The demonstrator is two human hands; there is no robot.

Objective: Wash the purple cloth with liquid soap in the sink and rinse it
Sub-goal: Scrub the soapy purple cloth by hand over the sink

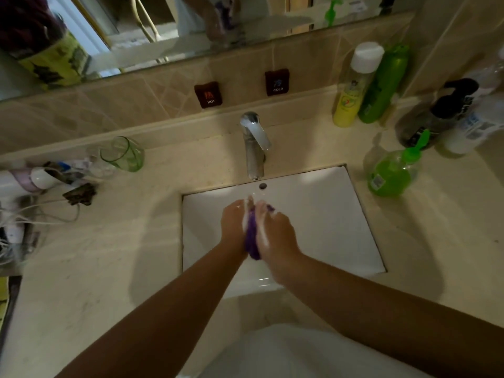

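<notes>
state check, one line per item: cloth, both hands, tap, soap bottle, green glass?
cloth: bunched, sudsy, pressed between both hands
left hand: shut on cloth
right hand: shut on cloth, foam on fingers
tap: no stream visible
soap bottle: upright on counter, partly full
green glass: upright, looks empty

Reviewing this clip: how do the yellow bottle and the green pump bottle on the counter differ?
The yellow bottle is tall and slim with a flat white cap; the green pump bottle is squat and rounded with a green pump head. The yellow bottle stands at the back against the tiled wall; the pump bottle stands nearer, close to the sink corner. The yellow bottle looks opaque; the pump bottle is clear, showing green liquid. Both stand upright, right of the tap.
</notes>
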